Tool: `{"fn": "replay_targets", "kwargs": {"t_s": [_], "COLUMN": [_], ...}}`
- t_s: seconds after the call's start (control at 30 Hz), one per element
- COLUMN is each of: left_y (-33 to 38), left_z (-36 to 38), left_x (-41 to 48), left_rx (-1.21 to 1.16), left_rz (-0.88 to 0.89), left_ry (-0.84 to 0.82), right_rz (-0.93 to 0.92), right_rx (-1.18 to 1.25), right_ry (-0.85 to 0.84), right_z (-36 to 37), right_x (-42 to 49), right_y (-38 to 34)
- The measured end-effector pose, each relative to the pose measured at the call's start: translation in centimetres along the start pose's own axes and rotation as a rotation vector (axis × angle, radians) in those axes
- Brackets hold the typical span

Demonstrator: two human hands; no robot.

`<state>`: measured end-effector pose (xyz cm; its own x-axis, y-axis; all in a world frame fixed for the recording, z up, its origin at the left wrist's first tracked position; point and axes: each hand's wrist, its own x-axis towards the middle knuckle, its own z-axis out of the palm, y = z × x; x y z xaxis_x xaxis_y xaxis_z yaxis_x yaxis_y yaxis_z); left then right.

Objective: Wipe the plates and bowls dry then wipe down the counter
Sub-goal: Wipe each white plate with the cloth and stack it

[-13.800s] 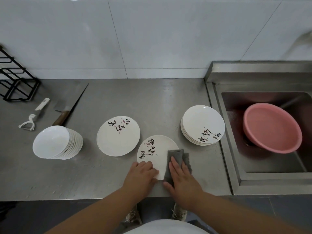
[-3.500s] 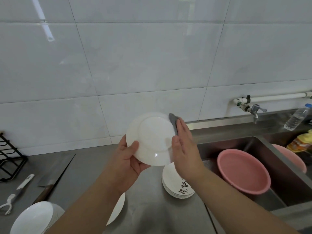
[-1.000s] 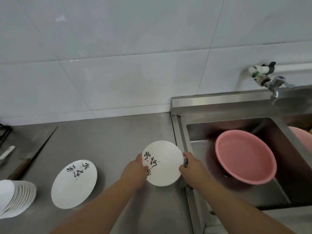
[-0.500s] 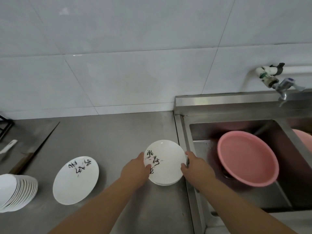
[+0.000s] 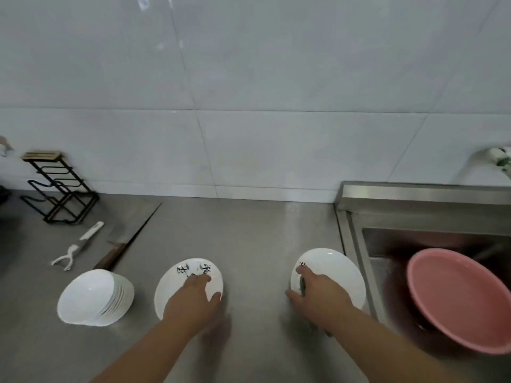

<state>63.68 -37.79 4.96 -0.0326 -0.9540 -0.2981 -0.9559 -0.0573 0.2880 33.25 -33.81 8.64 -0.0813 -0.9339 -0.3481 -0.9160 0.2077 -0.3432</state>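
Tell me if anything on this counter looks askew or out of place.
The bowl stack at the left lies tipped toward its side rather than standing upright. A cleaver lies loose, blade bare, beside the peeler.

One head-worn camera looks forward and down, close over the steel counter (image 5: 249, 230). It faces the tiled wall (image 5: 249, 78) at 12 o'clock, with the sink (image 5: 414, 207) at 3 and the wire rack (image 5: 59, 189) at 10.

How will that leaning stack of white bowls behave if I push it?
The bowl stack leans sideways, so it would probably topple or fan out. Glossy bowls on a steel counter likely slide easily and look breakable.
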Motion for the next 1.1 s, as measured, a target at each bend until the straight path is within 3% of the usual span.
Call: {"fn": "replay_targets", "kwargs": {"t_s": [0.17,0.37,0.73,1.1], "left_y": [-7.8,-12.4,-14.1,-13.2], "left_z": [-1.2,-1.6,-1.7,-1.3], "left_x": [-0.4,0.9,3.6,2.9], "left_rx": [-0.003,-0.01,-0.134,-0.393], "left_rz": [-0.113,-0.122,-0.054,-0.165], "left_ry": [-0.036,-0.098,-0.123,-0.102], "right_rz": [-0.094,-0.062,0.106,0.163], "right_rx": [0.016,0.031,0.135,0.187], "right_ry": [-0.032,-0.129,-0.15,-0.088], "right_z": [3.3,6.9,11.5,11.9], "right_x": [0.7,2.4,3.8,3.1], "right_y": [-6.5,-12.0,-17.0,-17.2]}}
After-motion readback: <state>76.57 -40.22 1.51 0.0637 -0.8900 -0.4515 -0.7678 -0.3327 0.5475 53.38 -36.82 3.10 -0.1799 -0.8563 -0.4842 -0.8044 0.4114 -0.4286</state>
